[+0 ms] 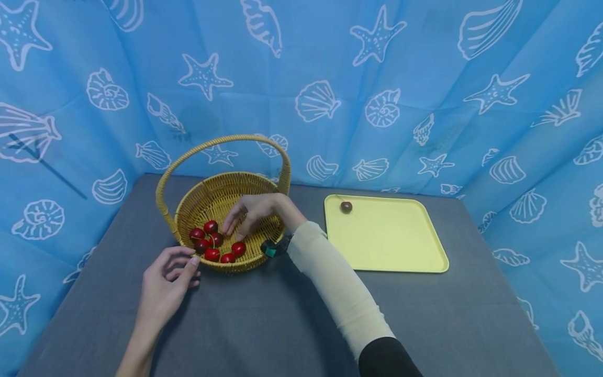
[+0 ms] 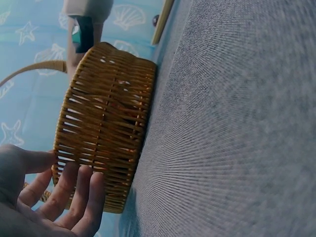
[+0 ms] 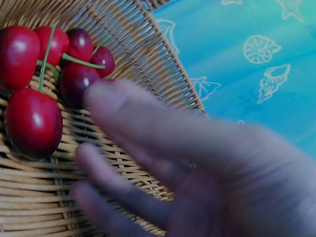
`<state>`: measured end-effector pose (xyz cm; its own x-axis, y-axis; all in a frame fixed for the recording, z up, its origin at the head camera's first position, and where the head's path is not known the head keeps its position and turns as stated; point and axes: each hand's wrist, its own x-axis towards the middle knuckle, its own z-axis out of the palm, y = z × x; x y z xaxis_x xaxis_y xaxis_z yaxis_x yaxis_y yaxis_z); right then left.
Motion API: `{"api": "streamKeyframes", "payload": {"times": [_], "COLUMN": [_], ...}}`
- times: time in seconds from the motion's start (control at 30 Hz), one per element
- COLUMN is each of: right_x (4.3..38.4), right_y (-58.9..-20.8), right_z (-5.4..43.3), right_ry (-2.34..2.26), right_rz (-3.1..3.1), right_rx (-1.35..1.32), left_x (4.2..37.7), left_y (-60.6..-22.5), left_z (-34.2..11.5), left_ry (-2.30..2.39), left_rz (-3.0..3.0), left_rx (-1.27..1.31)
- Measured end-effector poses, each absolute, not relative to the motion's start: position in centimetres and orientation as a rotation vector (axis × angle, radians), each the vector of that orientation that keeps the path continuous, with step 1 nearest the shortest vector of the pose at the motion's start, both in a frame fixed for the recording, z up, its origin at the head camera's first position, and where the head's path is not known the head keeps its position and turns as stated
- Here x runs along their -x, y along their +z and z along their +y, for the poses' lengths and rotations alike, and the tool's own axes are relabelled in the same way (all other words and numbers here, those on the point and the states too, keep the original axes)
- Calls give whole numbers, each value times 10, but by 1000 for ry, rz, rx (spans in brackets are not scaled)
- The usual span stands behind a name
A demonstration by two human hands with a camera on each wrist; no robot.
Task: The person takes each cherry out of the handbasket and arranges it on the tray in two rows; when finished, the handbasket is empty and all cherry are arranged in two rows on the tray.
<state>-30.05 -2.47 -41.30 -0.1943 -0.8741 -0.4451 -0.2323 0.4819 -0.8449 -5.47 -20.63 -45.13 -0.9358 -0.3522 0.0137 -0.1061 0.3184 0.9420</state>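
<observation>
A round wicker basket [image 1: 235,267] with a tall arched handle [image 1: 221,140] stands on the left of the table. Several red cherries [image 1: 212,255] lie together in its left and front part, some with green stems. At the basket's front left rim, my left hand [image 1: 165,283] pinches the edge, fingers bent against the woven outer wall. My right hand [image 1: 254,210] reaches inside over the rim, palm down. Its thumb and fingers are apart and hold nothing. In the right wrist view the cherries [image 3: 33,122] are right beside these fingertips, partly hidden by them.
To the basket's right lies a yellow rectangular tray [image 1: 386,235], with one dark cherry [image 1: 346,207] near its back left corner. A grey cloth [image 1: 264,330] covers the table. Blue curtains [image 1: 330,63] with shell prints hang behind and at both sides.
</observation>
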Motion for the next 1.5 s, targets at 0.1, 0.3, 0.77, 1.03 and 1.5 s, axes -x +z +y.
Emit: {"api": "streamKeyframes", "payload": {"times": [0.1,0.3,0.77,1.03,1.5], "right_x": [301,299,295,295,294], "right_y": [-418,-422,-426,-426,-417], "right_z": [-23,-21,-26,-26,-22], "right_ry": [-723,-682,-599,-582,-631], "right_rz": [1670,1606,1580,1587,1640], "right_rx": [926,900,946,988,1014], "left_x": [55,55,54,54,55], "left_y": [-451,-450,-451,-452,-450], "left_z": [-206,-205,-206,-206,-206], "left_ry": [-1652,-1641,-1639,-1639,-1649], "left_rz": [-2373,-2379,-2382,-2379,-2384], "left_rx": [-423,-422,-403,-394,-415]}}
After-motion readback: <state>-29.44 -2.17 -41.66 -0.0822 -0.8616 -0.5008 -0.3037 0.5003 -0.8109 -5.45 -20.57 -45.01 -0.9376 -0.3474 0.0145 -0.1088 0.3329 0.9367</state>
